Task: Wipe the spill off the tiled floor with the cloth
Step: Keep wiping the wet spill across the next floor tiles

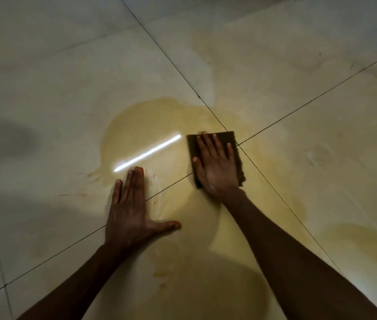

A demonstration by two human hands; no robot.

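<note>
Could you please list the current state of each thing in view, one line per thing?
Cloth: brown, spread flat on the floor at the crossing of the tile joints, under the right hand.
Spill: yellowish puddle, wet and glossy, not yet wiped up.
Floor: pale tiles, smeared yellow around the puddle.
Right hand: fingers straight, pressing on the cloth.
Left hand: flat on the floor, fingers straight, at the puddle's near edge.

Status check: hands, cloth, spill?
Right hand flat on cloth. Left hand flat on floor. Spill still wide. Nothing in the way.
</note>
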